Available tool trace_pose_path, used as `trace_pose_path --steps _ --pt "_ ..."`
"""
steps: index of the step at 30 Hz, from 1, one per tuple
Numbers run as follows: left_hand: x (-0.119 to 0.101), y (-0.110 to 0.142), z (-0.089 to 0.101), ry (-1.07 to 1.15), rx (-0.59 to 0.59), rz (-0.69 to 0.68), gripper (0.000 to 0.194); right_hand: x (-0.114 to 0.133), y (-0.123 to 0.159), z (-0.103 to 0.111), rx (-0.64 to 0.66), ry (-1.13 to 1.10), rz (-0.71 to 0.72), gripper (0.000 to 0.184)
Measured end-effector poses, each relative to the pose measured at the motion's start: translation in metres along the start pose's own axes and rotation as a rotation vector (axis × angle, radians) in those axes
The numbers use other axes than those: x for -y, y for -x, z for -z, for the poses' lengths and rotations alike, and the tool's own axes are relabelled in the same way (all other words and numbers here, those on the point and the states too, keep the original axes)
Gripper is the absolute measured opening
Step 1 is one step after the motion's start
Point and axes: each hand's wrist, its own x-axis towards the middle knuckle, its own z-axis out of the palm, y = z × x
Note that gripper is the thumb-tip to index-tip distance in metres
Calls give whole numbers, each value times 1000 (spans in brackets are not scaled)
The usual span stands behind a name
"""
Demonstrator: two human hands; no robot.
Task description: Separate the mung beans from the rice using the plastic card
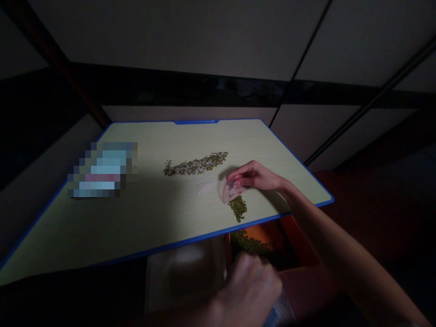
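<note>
My right hand (254, 176) pinches a clear half-round protractor (227, 190) against the tabletop. At its straight side lies a small heap of green beans (238, 210), close to the table's near edge. Left of the protractor is a thin patch of pale grains (205, 186). Farther back stretches a long strip of green beans mixed with pale grains (195, 165). My left hand (254, 284) is curled, knuckles up, below the near edge, in front of an orange container (289, 227) with green beans in it. Its fingertips and anything in them are hidden.
The folding table (143, 231) has a blue rim. A blurred-out flat object (104, 170) lies at its left. Under the near edge, a pale container (158, 281) stands beside the orange one. Panelled cabinet doors (177, 36) rise behind the table. The light is dim.
</note>
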Motion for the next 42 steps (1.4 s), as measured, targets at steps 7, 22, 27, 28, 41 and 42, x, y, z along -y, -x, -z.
trace_pose_path --steps 7,22,27,28,41,42 --pt "1 1 2 -2 -44 15 13 9 -26 0 226 -32 -12 19" --pt "4 3 -15 -59 -273 -5 9 23 -16 6 505 18 -87 22" --pt "4 2 -22 -81 -319 -5 12 24 -7 13 487 59 -107 22" --pt "4 1 -22 -77 -312 -11 13 24 -6 14 484 66 -111 21" --pt "6 0 -16 -89 -269 -26 8 6 21 36 -81 90 -108 27" --pt "6 0 -13 -93 -250 -31 9 3 23 38 -118 103 -109 27"
